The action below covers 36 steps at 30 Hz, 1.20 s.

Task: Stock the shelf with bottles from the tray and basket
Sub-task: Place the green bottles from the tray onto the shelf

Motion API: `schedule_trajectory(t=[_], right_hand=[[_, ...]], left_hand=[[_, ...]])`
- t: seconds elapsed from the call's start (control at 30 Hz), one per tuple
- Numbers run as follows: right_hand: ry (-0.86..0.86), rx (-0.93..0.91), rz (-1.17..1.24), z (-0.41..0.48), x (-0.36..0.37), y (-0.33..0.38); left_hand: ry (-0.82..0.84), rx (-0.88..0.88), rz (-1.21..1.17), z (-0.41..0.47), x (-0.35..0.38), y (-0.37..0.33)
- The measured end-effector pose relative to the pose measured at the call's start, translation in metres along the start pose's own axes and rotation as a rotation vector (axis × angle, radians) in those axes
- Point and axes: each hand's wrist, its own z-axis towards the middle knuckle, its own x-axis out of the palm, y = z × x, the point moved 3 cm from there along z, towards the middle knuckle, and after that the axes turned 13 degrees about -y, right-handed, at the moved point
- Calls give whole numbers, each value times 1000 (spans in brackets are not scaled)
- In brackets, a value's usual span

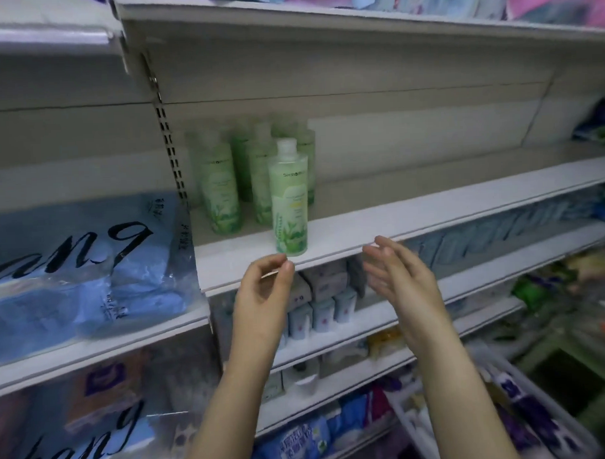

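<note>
**Shelf** [362, 223]: pale board at mid-height. The stock sits at its left end; the board toward 3 o'clock carries no bottles.

**Front bottle** [289, 199]: green, white cap, upright, label facing out. It stands at the front lip, probably set down here first so it can be squared into the row.

**Rear bottles** [220, 187]: the same product, several, upright, grouped at 10 to 11 o'clock of the front bottle. They appear to be packed from the back corner outward so that later ones fill forward.

**Left hand** [265, 289]: at 6 o'clock of the front bottle, just below the lip. Fingers loosely curled, gripping nothing, apart from the bottle.

**Right hand** [399, 277]: at 4 o'clock of the bottle, fingers straight and spread, carrying nothing.

**Blue packs** [72, 265]: on the neighbouring bay at 9 o'clock.

**Small boxes** [317, 307]: on the board beneath.

**Tray and basket**: cannot be told in this view.

**Status**: stocking is partly done. The next bottle likely has to be fetched.
</note>
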Motion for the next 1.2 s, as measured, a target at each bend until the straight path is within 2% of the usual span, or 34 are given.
schedule_trajectory(t=[0.17, 0.47, 0.63, 0.87, 1.03, 1.2], right_hand=[[-127, -10, -31, -51, -36, -6], [-337, -93, 4, -78, -134, 33], [-503, -115, -4, -77, -232, 50], [-724, -130, -56, -93, -409, 75], [-806, -124, -109, -108, -524, 93], [-868, -87, -91, -106, -599, 92]], left_hand=[[189, -122, -39, -43, -4, 6], [457, -87, -102, -99, 62, -26], [615, -145, -153, -159, 137, -34], [792, -249, -249, -286, 266, -45], [846, -343, -266, -376, 348, -44], [874, -363, -223, -423, 406, -41]])
